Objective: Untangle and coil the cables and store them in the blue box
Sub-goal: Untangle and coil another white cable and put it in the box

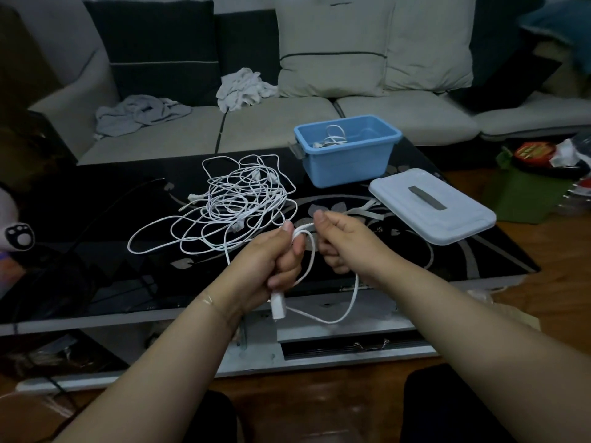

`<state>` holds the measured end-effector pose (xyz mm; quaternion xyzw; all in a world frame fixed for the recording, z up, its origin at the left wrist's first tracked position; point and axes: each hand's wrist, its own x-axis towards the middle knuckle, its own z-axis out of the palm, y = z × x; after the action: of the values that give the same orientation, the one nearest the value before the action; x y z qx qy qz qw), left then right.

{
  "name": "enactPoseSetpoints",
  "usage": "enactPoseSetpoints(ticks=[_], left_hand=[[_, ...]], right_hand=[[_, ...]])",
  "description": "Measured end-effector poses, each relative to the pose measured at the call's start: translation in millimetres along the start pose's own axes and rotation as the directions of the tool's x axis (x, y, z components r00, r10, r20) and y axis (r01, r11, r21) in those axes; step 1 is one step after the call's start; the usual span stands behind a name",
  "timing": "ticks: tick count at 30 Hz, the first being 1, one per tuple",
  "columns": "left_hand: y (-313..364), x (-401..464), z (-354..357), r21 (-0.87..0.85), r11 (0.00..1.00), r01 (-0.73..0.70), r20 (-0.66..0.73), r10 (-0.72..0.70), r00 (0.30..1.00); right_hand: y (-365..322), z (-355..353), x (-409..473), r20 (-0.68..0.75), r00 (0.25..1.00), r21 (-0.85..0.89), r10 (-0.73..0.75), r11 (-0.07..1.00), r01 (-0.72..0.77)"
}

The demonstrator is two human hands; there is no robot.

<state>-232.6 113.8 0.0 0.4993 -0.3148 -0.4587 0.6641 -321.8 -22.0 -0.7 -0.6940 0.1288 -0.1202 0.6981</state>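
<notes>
Left hand (277, 260) fisted round white cable (347, 302) (plug dangling), right hand (343, 241) pinching its loop

A tangle of white cables (238, 203) sprawls across the middle of the black glass table (96, 282), blocking the direct reach from the left. The open blue box (347, 153) stands at the far edge, its mouth unobstructed from above. Its lid (431, 207) lies just beside it on the right, leaving a narrow strip of bare glass between tangle and lid.
</notes>
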Motion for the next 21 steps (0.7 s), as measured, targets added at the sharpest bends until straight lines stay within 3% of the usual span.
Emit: enactPoseSetpoints(ticks=[6, 10, 15, 21], left_hand=[[8, -1, -1, -0.236, 0.971, -0.038, -0.043, 0.028, 0.999], [14, -1, 0, -0.215, 0.97, -0.112, -0.18, 0.074, 0.981], [14, -4, 1, -0.2, 0.967, -0.156, -0.231, 0.109, 0.967], [13, -1, -3, -0.013, 0.983, -0.183, -0.258, 0.173, 0.951]], right_hand=[[14, 14, 1, -0.066, 0.994, -0.037, 0.091, 0.995, -0.093], [26, 30, -2, -0.054, 0.998, -0.285, 0.014, 0.958, -0.029], [22, 43, -15, 0.078, 0.997, -0.674, -0.014, 0.736, 0.063], [11, 39, -22, 0.116, 0.992, -0.774, -0.045, 0.622, 0.119]])
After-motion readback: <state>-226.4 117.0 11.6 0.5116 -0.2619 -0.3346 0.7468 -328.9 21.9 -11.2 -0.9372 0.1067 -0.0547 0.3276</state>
